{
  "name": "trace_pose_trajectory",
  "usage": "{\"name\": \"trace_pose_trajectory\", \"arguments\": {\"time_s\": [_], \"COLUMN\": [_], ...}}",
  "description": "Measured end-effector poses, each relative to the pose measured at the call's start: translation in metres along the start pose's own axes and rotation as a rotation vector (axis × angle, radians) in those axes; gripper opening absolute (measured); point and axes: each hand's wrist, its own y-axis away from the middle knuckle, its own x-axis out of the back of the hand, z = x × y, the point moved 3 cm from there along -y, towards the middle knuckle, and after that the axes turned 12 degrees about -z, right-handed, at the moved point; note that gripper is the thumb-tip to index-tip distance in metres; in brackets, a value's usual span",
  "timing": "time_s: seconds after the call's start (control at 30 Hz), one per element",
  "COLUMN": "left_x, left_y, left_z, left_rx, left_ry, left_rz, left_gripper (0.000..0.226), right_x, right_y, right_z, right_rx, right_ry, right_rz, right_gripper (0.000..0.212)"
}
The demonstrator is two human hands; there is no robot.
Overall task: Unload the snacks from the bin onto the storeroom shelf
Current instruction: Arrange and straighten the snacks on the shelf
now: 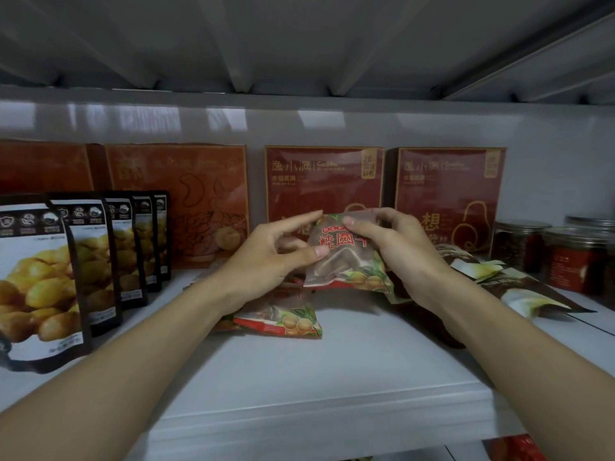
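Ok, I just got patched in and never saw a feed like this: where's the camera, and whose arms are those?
No machine here: one wide-angle camera on a person's head looks forward and down, so both bare arms are that person's. The left hand and right hand both pinch a red-and-green snack bag above the white shelf. A similar bag lies flat below it. Black pouches stand in a row at left, red boxes along the back, lidded jars at right, brown pouches lying flat beside them. The bin is not in view.
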Motion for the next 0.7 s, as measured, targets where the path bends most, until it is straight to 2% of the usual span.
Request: {"name": "trace_pose_trajectory", "arguments": {"time_s": [0.07, 0.1, 0.27, 0.37, 0.5, 0.7], "left_x": [0.0, 0.001, 0.0, -0.002, -0.004, -0.003], "left_y": [0.001, 0.001, 0.004, 0.004, 0.003, 0.004], "left_z": [-0.002, -0.004, -0.012, -0.012, -0.013, -0.02], "left_rx": [0.031, 0.05, 0.165, 0.183, 0.223, 0.273], "left_ry": [-0.068, -0.114, -0.333, -0.398, -0.468, -0.618], "left_rz": [-0.024, -0.042, -0.167, -0.185, -0.256, -0.327], "left_gripper": [0.068, 0.071, 0.079, 0.081, 0.084, 0.086], "right_x": [0.002, 0.001, -0.002, -0.003, 0.002, 0.002], "right_y": [-0.001, 0.0, 0.001, -0.001, -0.003, -0.005], "right_z": [0.003, 0.005, 0.013, 0.015, 0.018, 0.023], "right_rx": [-0.081, -0.108, -0.14, -0.176, -0.193, -0.223], "right_ry": [0.078, 0.148, 0.519, 0.638, 0.663, 0.881], "right_rz": [-0.007, -0.023, -0.125, -0.185, -0.257, -0.316], "right_gripper": [0.069, 0.073, 0.034, 0.03, 0.04, 0.029]}}
